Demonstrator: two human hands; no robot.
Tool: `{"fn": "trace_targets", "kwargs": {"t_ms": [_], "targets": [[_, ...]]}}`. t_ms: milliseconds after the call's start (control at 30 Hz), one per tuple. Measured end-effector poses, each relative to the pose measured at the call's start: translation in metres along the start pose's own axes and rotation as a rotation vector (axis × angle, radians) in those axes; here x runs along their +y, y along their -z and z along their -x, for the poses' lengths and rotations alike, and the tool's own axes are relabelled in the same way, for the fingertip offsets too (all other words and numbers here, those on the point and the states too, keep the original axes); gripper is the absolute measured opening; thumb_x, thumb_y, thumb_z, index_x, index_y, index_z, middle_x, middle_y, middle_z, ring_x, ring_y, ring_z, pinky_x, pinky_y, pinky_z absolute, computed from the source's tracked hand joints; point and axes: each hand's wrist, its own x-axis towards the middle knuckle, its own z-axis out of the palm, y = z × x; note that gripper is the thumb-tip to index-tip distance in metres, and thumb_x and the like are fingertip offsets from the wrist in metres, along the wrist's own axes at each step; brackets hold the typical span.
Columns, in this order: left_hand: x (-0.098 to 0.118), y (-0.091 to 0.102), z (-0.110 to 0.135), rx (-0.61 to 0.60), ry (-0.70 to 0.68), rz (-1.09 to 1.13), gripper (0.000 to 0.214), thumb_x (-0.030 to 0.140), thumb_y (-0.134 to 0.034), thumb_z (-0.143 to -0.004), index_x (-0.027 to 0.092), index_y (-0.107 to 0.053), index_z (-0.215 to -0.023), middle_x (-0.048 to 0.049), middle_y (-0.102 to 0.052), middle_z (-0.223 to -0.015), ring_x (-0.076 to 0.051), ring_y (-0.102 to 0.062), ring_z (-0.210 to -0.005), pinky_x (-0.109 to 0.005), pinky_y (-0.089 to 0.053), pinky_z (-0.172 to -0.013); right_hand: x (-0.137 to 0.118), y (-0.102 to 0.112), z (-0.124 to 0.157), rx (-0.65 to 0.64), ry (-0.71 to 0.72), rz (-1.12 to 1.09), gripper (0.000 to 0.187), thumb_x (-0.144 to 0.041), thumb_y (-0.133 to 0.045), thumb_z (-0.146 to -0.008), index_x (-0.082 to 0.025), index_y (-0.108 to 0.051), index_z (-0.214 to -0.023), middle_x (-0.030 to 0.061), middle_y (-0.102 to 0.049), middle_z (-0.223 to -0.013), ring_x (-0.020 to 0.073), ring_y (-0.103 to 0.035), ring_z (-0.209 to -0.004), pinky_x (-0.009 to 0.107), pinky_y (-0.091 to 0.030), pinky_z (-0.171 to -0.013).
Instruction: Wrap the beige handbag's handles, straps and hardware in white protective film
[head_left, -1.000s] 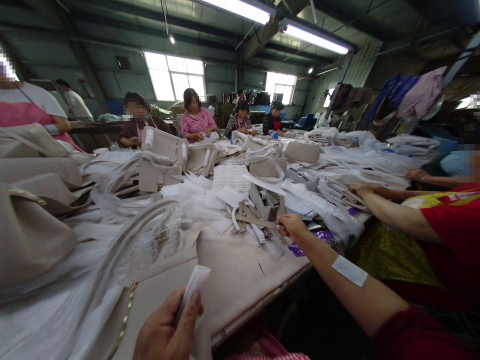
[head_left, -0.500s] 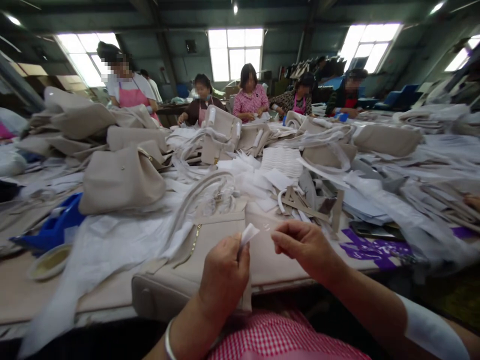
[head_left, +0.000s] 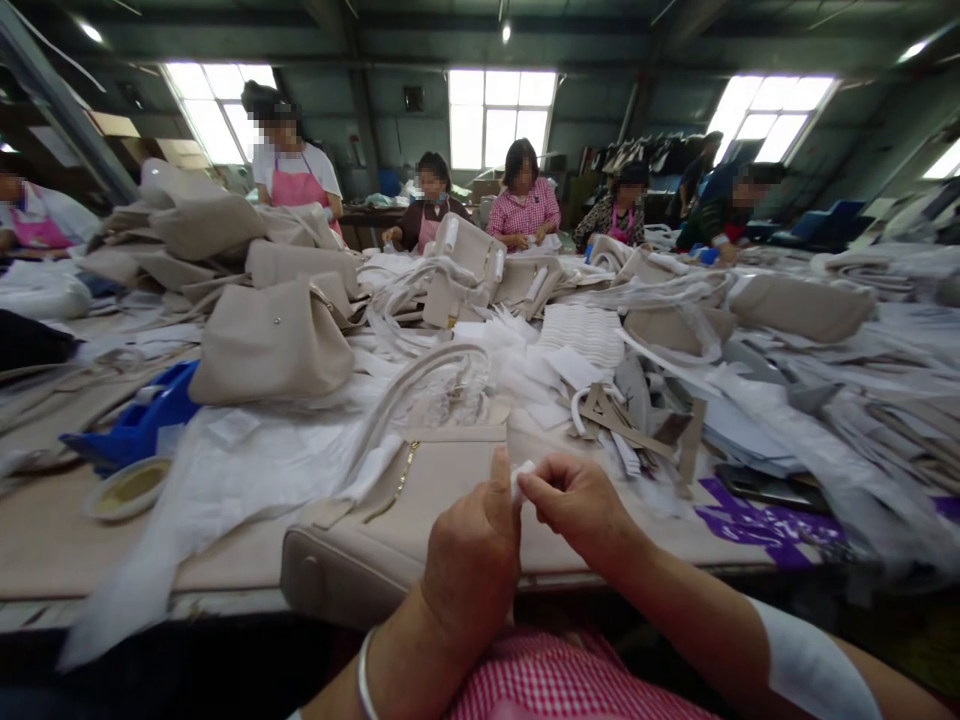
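Between my two hands is a small white slip [head_left: 523, 482], thin like paper or foam sheet. My left hand [head_left: 474, 540] is closed around its lower part, thumb pointing up. The fingertips of my right hand [head_left: 574, 505] pinch its upper end. Below and to the left, a beige handbag [head_left: 450, 490] lies on the table's front edge, with a gold chain-like trim [head_left: 403, 478] and wrapped handles [head_left: 397, 385] arching behind. My left hand and forearm cover part of the bag. Whether that hand also touches the bag I cannot tell.
A blue tape dispenser [head_left: 139, 425] and a shallow dish [head_left: 127, 490] stand at left. Beige bags [head_left: 270, 345] and white wrapping are heaped behind. Offcut strips [head_left: 637, 430], purple tape [head_left: 765, 520] and a dark phone-like slab [head_left: 772, 485] lie right. Several co-workers [head_left: 525, 200] work across the table.
My right hand has moved left to my left hand and now pinches the white slip. My left thumb has lifted upright. The whole view has shifted, so the scene sits further right.
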Motion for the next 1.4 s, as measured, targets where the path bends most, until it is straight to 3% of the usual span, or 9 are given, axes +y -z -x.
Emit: {"fn": "trace_targets", "kwargs": {"t_ms": [233, 400, 500, 633, 933, 1033, 1100, 1267, 1400], "targets": [[-0.006, 0.003, -0.006, -0.128, 0.088, 0.198, 0.026, 0.020, -0.044, -0.095, 0.015, -0.059, -0.117, -0.0075, -0.068, -0.080, -0.020, -0.067, -0.070, -0.031, -0.053, -0.064, -0.010, 0.006, 0.010, -0.061, 0.254, 0.191, 0.018, -0.029, -0.063, -0.083, -0.020, -0.070, -0.070, 0.0009, -0.068, -0.064, 0.0148, -0.059, -0.059, 0.026, -0.044, -0.057], [-0.009, 0.006, -0.011, -0.137, 0.160, 0.331, 0.018, 0.019, -0.045, -0.093, 0.017, -0.063, -0.090, -0.0073, -0.068, -0.078, -0.020, -0.066, -0.073, -0.031, -0.052, -0.069, -0.009, 0.005, 0.021, 0.038, 0.484, 0.346, 0.011, -0.027, -0.060, -0.087, -0.022, -0.070, -0.090, 0.0026, -0.069, -0.073, 0.0180, -0.063, -0.067, 0.030, -0.046, -0.065], [-0.011, 0.010, -0.014, -0.159, 0.232, 0.407, 0.019, 0.019, -0.047, -0.092, 0.017, -0.064, -0.084, -0.0064, -0.068, -0.076, -0.020, -0.064, -0.073, -0.031, -0.048, -0.069, -0.004, -0.001, 0.022, 0.123, 0.444, 0.299, 0.014, -0.027, -0.062, -0.085, -0.022, -0.063, -0.099, 0.0008, -0.066, -0.069, 0.0166, -0.061, -0.060, 0.028, -0.045, -0.059], [-0.015, 0.016, -0.016, -0.203, 0.390, 0.583, 0.023, 0.027, -0.049, -0.093, 0.016, -0.067, -0.083, -0.0060, -0.069, -0.074, -0.018, -0.063, -0.071, -0.029, -0.045, -0.066, 0.007, -0.008, 0.013, 0.117, 0.290, 0.184, 0.014, -0.034, -0.065, -0.084, -0.022, -0.057, -0.084, 0.0011, -0.065, -0.069, 0.0163, -0.060, -0.060, 0.027, -0.044, -0.056], [-0.023, 0.028, -0.018, -0.387, 0.638, 1.306, 0.034, 0.046, -0.056, -0.090, 0.014, -0.067, -0.086, 0.0008, -0.059, -0.063, -0.008, -0.048, -0.048, -0.019, -0.038, -0.046, 0.001, -0.009, -0.003, -0.160, 0.018, -0.193, 0.039, -0.056, -0.069, -0.077, -0.018, -0.058, -0.078, -0.0025, -0.058, -0.056, 0.0100, -0.045, -0.046, 0.023, -0.031, -0.044], [-0.025, 0.029, -0.018, -0.433, 0.662, 1.493, 0.035, 0.046, -0.057, -0.090, 0.013, -0.067, -0.087, -0.0004, -0.060, -0.066, -0.007, -0.047, -0.048, -0.018, -0.037, -0.046, -0.002, -0.007, -0.007, -0.372, 0.067, -0.372, 0.044, -0.057, -0.065, -0.081, -0.015, -0.061, -0.070, -0.0007, -0.058, -0.057, 0.0082, -0.039, -0.047, 0.023, -0.028, -0.046], [-0.027, 0.029, -0.018, -0.443, 0.662, 1.585, 0.036, 0.046, -0.058, -0.089, 0.012, -0.068, -0.090, -0.0032, -0.064, -0.075, -0.007, -0.050, -0.052, -0.018, -0.039, -0.048, 0.003, -0.005, -0.010, -0.402, 0.153, -0.466, 0.042, -0.053, -0.066, -0.083, -0.015, -0.059, -0.067, -0.0011, -0.055, -0.055, 0.0086, -0.039, -0.050, 0.024, -0.029, -0.049], [-0.026, 0.028, -0.019, -0.438, 0.653, 1.502, 0.036, 0.046, -0.056, -0.091, 0.013, -0.068, -0.100, -0.0040, -0.065, -0.080, -0.009, -0.055, -0.057, -0.019, -0.041, -0.050, 0.007, -0.002, -0.011, -0.463, 0.175, -0.541, 0.036, -0.050, -0.061, -0.089, -0.016, -0.060, -0.078, -0.0021, -0.053, -0.061, 0.0075, -0.039, -0.050, 0.022, -0.028, -0.048], [-0.022, 0.033, -0.023, -0.427, 0.456, 1.350, 0.037, 0.042, -0.049, -0.095, 0.015, -0.067, -0.111, -0.0043, -0.066, -0.083, -0.014, -0.060, -0.072, -0.024, -0.048, -0.065, -0.003, 0.000, -0.006, -0.411, 0.173, -0.439, 0.034, -0.048, -0.068, -0.083, -0.015, -0.064, -0.079, -0.0001, -0.056, -0.063, 0.0114, -0.049, -0.055, 0.024, -0.041, -0.051]]}}
